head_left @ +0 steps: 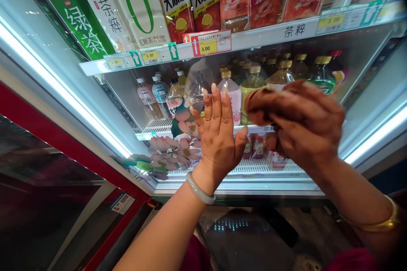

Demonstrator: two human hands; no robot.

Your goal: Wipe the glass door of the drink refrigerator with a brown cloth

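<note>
A bare left forearm (159, 233) reaches from the near edge toward a lit drinks cooler with white shelves (267, 187). On its upper shelf (254, 37) stand tall bottles with green, white and red labels (173, 4); smaller gold-capped bottles (253, 79) stand below. The left hand (219, 139) is spread, palm facing away, beside pink flower decals (173, 152); I cannot tell whether it touches glass. To its right, the blurred right hand (308, 123) grips a bunched brown cloth (257, 103).
</note>
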